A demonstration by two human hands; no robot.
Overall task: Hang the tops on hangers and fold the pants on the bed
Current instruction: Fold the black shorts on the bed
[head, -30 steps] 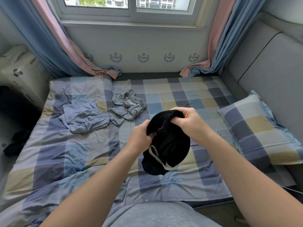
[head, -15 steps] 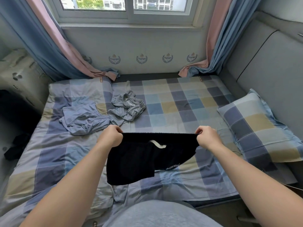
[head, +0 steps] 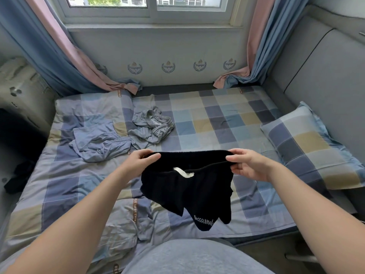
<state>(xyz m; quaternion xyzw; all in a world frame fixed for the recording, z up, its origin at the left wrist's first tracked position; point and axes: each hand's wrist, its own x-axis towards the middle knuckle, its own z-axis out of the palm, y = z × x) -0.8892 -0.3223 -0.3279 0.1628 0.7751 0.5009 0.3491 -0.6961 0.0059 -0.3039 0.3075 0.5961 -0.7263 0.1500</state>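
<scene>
Left hand (head: 141, 162) and right hand (head: 249, 165) each pinch the waistband of the black shorts (head: 187, 186), held above the bed (head: 217, 119). Legs hang twisted; laying down like this likely gives a crooked fold

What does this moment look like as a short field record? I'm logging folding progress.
held item: black shorts, off the bed, legs hanging
left hand: grips the waistband's left end
right hand: pinches the waistband's right end
detail: white drawstring showing at the waistband
unfolded on bed: blue shorts, rumpled; grey garment, bunched beside them
also there: checked pillow at the right edge
hangers: none in view
</scene>
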